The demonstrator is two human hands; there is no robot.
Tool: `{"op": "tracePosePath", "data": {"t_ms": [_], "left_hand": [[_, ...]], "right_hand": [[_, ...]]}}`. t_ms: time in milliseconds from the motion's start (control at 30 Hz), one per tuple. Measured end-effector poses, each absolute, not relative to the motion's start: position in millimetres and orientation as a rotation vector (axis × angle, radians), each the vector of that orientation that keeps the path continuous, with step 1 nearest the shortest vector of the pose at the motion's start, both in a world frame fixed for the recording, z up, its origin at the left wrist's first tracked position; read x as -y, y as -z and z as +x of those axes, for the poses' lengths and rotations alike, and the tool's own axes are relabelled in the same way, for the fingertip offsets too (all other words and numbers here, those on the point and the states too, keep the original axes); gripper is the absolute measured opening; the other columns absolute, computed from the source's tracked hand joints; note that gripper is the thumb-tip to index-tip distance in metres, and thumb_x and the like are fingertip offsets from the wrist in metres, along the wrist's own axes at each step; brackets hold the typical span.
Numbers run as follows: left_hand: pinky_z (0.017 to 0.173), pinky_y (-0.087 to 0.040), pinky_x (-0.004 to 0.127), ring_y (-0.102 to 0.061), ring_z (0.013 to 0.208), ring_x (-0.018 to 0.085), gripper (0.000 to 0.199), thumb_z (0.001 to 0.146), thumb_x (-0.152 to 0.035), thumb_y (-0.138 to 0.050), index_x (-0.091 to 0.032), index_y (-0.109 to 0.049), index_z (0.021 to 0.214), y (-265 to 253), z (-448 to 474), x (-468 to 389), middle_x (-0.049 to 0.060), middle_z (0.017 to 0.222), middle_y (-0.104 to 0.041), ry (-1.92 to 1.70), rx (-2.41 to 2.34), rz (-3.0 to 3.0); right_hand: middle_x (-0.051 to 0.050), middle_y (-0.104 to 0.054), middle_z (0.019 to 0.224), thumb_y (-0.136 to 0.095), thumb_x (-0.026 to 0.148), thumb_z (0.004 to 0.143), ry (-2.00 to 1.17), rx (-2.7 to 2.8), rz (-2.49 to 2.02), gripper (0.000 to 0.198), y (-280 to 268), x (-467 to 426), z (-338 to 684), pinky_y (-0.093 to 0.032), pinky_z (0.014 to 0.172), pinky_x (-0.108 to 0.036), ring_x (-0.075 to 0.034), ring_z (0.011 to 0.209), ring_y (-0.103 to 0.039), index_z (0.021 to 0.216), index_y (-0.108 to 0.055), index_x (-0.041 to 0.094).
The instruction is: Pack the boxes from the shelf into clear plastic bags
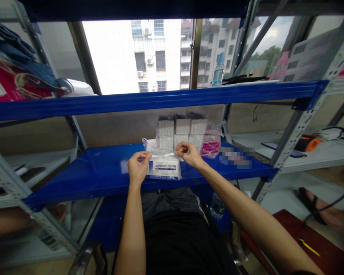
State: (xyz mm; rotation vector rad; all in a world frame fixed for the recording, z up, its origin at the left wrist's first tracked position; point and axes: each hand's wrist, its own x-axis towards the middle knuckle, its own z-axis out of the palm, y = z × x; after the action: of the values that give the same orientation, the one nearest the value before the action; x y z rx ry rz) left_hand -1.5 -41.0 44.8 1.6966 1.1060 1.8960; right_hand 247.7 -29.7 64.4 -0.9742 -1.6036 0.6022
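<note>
My left hand (139, 166) and my right hand (188, 153) are both closed in a pinch, level with each other. Between their fingertips stretches a thin white strip (169, 154), tissue or plastic film; I cannot tell which. Just below it a white and blue soft pack (164, 168) with printed lettering stands at the front of the blue shelf (103, 168). Behind my hands, a clear bag of stacked white packs (182, 128) rises at the back. A pink pack in clear plastic (210, 147) sits to its right.
A blue shelf beam (160, 100) crosses above my hands, with metal uprights (296, 137) on both sides. A water bottle (217, 206) stands under the shelf. An orange and black object (309, 143) and a phone (285, 149) lie on the right-hand shelf. Another person's foot (329, 208) shows at right.
</note>
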Motion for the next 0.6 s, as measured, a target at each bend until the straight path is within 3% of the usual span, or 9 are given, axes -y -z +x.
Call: {"op": "tracePosePath", "data": {"t_ms": [400,600], "left_hand": [[0.084,-0.059,0.036,-0.074,0.090,0.023,0.029,0.075,-0.044,-0.075,-0.019,-0.062,0.067,-25,-14,24,0.012,0.096,-0.077,-1.711,-1.187,1.675],[0.075,-0.058,0.030,-0.074,0.079,0.019,0.037,0.073,-0.050,-0.077,-0.020,-0.060,0.084,-20,-20,21,0.006,0.089,-0.075,-1.619,-1.213,1.554]], "right_hand": [[0.001,-0.067,0.068,-0.075,0.031,0.069,-0.750,1.747,-0.976,0.027,-56,24,258,-0.043,0.061,-0.025,-0.013,0.061,-0.058,0.088,-0.062,0.018],[-0.002,-0.072,0.081,-0.081,0.035,0.071,-0.786,1.825,-0.985,0.035,-62,31,269,-0.051,0.074,-0.029,-0.016,0.076,-0.065,0.099,-0.071,0.016]]}}
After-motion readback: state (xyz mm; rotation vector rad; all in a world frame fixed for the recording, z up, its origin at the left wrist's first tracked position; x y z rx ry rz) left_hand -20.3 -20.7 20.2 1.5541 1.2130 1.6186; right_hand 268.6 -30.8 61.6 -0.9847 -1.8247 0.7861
